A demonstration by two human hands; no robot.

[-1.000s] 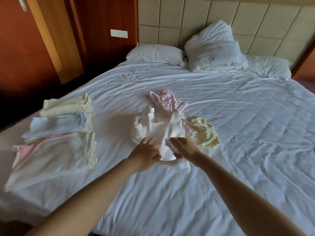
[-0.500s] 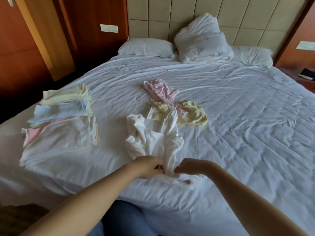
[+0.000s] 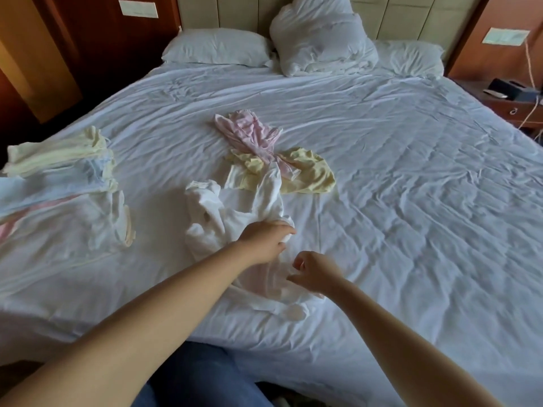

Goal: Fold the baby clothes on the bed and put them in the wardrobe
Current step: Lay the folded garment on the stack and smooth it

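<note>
White sleepsuit: the white sleepsuit (image 3: 258, 207) lies crumpled on the near middle of the bed (image 3: 411, 201). Its body is bunched at the far end and one footed leg trails toward the near edge.
Handling: in my judgement it is very light, limp and thin. It will not hold a shape, drags easily over the sheet, and is not fragile. White on white makes its edges hard to read.
Where to hold: best taken at the shoulders or by the two side seams and pulled flat before any fold. A pinch in the middle would only bunch it more.
Left hand: the left hand (image 3: 264, 242) lies on the right edge of the bunched body, its fingers curled round a wad of the fabric.
Right hand: the right hand (image 3: 314, 271) hovers just over the lower part with its fingers loosely curled. I cannot tell whether it has any cloth.
Still unfolded: a pink garment (image 3: 252, 136) lies across a yellow garment (image 3: 308, 174), just beyond the sleepsuit and touching its far end.
Already folded: the folded stack (image 3: 58, 177) sits at the left edge of the bed, with yellow, pale blue, pink and white layers.
Containers: no open wardrobe is in view. The wooden panels (image 3: 29, 54) at the far left may belong to one, but I cannot tell.
Bedside cabinet: the bedside cabinet (image 3: 517, 108) at the far right carries a dark box (image 3: 511, 88).
Headboard end: pillows (image 3: 217, 47) and a bundled duvet (image 3: 320, 39).
</note>
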